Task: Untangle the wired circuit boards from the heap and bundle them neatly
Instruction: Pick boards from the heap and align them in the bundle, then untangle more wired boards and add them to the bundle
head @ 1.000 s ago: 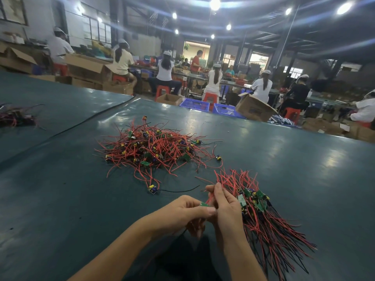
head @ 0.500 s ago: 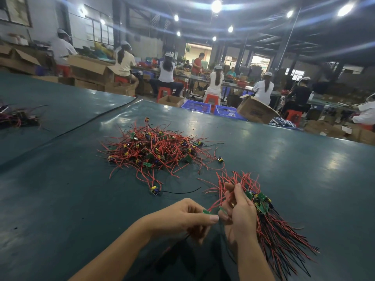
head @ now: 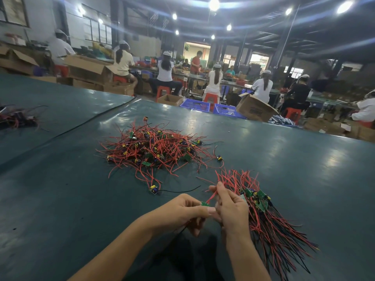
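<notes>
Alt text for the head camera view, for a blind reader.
The left hand pinches a small green circuit board while the right hand pinches its red wire. A tangled heap lies beyond; a neat bundle lies right.

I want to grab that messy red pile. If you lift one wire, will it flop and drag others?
Probably floppy: the thin wires in the heap curl and bend every way. Others would likely drag along, since they cross and loop together. Likely light too: the left hand pinches one small board with just its fingers.

No legible text anywhere.
</notes>
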Demonstrator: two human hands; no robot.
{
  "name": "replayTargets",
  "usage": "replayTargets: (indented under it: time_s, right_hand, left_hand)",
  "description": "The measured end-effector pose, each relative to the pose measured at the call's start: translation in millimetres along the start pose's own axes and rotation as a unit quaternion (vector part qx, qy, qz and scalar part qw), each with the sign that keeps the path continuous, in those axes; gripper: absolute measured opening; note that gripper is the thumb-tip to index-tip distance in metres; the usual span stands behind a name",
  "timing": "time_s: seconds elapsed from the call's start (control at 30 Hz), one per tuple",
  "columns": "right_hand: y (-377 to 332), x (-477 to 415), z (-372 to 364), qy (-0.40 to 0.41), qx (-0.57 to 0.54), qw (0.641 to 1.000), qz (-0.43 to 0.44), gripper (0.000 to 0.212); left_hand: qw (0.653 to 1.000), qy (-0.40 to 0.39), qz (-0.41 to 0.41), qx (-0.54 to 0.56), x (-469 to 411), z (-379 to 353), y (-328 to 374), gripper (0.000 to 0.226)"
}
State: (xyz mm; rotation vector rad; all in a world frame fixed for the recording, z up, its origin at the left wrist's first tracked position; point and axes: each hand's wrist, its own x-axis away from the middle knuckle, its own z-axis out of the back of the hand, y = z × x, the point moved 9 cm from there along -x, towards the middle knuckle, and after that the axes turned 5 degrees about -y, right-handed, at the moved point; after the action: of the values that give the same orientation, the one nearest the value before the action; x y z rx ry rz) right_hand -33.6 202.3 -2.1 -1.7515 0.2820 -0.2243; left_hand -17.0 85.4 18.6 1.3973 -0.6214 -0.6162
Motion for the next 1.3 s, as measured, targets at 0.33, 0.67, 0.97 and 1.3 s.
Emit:
replayTargets:
  time_s: [0.33, 0.67, 0.97, 1.3]
  right_hand:
    - [-10, -9, 39, 0.098, -0.105, 0.989, 0.025, 0.03]
    - [-6, 11, -25, -0.097, 0.053, 0.993, 0.033, 0.031]
    - [-16, 7, -4, -0.005, 0.106, 0.99, 0.098, 0.024]
    - [-13, -1, 7, -0.002, 0.054, 0.995, 0.079, 0.019]
  left_hand:
    - [0.997, -0.067, 0.008, -0.045, 2, -12, -2, 0.036]
    - [0.997, 0.07, -0.012, -0.024, -10, 13, -10, 0.045]
    - [0.999, 0.039, 0.013, -0.013, -13, 9, -19, 0.035]
    - [0.999, 0.024, -0.013, -0.039, -10, 4, -11, 0.036]
